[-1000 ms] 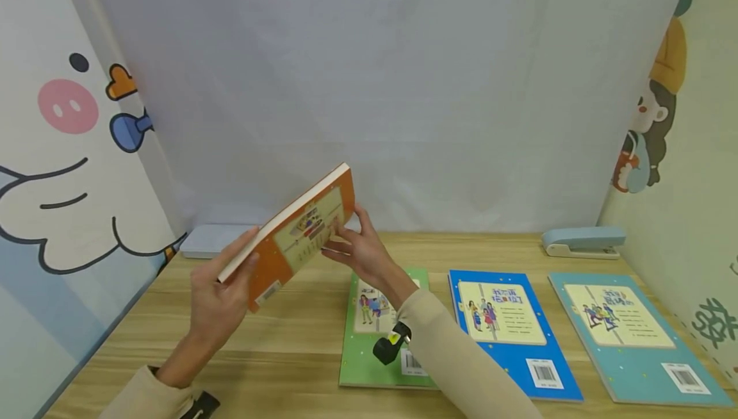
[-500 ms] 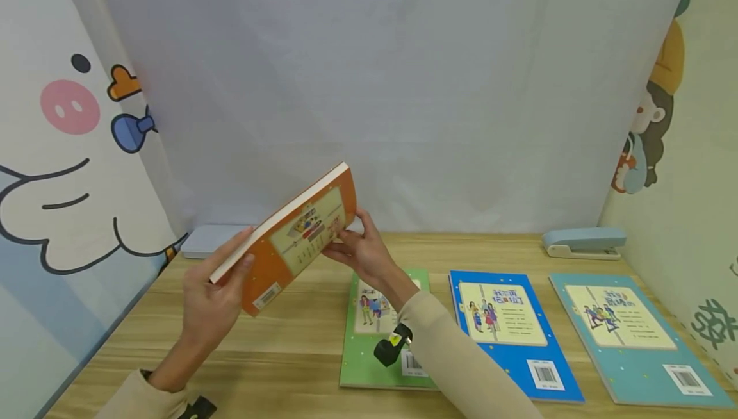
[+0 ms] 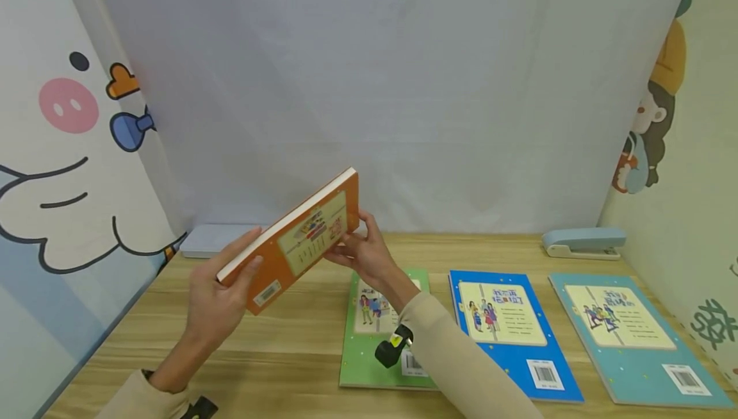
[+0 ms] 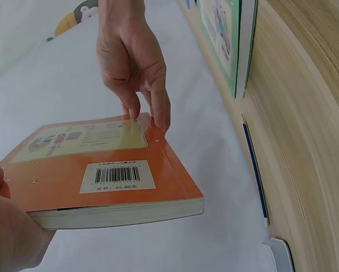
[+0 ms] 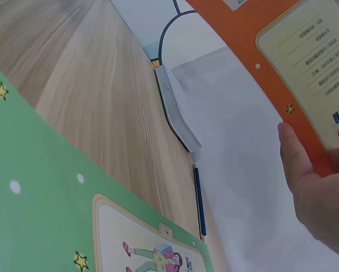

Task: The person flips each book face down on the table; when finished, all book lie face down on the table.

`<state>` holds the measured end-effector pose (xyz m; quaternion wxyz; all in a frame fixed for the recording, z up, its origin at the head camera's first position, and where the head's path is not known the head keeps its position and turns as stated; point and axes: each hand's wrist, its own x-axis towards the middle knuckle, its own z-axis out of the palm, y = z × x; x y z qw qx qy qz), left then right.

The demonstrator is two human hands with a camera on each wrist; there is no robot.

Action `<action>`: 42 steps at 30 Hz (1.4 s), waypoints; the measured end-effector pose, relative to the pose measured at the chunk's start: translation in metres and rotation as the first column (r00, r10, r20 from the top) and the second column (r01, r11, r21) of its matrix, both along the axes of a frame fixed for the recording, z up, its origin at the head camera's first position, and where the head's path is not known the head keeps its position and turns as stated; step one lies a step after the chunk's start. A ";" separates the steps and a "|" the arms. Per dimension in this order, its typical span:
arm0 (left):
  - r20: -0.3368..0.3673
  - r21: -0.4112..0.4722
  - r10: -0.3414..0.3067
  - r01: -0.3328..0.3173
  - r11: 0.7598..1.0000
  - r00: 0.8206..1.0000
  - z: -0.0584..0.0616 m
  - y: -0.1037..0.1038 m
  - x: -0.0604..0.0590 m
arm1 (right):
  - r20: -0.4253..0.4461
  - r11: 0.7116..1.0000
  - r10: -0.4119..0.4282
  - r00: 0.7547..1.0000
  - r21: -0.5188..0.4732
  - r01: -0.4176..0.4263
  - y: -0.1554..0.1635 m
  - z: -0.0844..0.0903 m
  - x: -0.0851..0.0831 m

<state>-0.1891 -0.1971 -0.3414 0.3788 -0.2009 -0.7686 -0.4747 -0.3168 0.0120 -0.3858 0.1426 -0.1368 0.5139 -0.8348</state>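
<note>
"22.80" on orange book's (image 4: 101, 175) barcode label

Both hands are up off the surface (image 3: 277, 336), holding the orange book (image 3: 300, 239) tilted in the air, so there is open wood beneath it and across the whole near-left stretch. To the right the way is taken up by three flat books side by side: green book (image 3: 360, 348), blue book (image 3: 507, 329), teal book (image 3: 628, 336), with only narrow strips of wood between them. Along the back, a pale flat case (image 3: 210, 239) sits at the left and a stapler (image 3: 582, 241) at the right, with bare wood between. Curtain walls close in the left, back and right.
</note>
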 end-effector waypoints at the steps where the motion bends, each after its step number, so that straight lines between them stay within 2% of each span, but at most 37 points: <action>1: -0.004 -0.006 -0.007 0.007 1.000 1.000 0.000 0.001 -0.001 | 0.009 1.000 -0.009 1.000 0.001 0.008 0.000 0.000 0.000; 4: -0.005 -0.007 -0.032 0.031 0.999 0.999 -0.002 0.002 -0.003 | 0.027 0.999 -0.032 0.999 0.023 0.031 0.000 -0.001 0.001; 10: 0.049 -0.016 -0.035 0.036 0.999 0.998 -0.003 0.004 -0.004 | 0.054 0.997 -0.064 0.996 0.046 0.062 0.002 -0.002 0.002; 18: 0.167 -0.092 -0.053 0.070 0.993 0.984 0.001 -0.001 -0.005 | 0.088 0.993 -0.102 0.991 0.062 0.097 0.005 -0.007 -0.001; 22: 0.212 -0.124 -0.049 0.077 0.989 0.976 0.003 -0.002 -0.004 | 0.086 0.993 -0.095 0.992 0.074 0.089 0.008 -0.010 -0.002; 29: 0.217 -0.167 -0.038 0.075 0.983 0.975 0.008 -0.003 -0.002 | 0.082 0.994 -0.076 0.994 0.089 0.068 0.011 -0.010 -0.002; 33: 0.198 -0.219 -0.038 0.082 0.972 0.979 0.011 -0.004 -0.005 | 0.101 0.994 -0.071 0.992 0.087 0.062 0.011 -0.009 0.000; 42: 0.215 -0.361 -0.062 0.139 0.922 0.975 0.022 -0.011 -0.007 | 0.117 0.993 -0.072 0.991 0.104 0.060 0.012 -0.011 0.000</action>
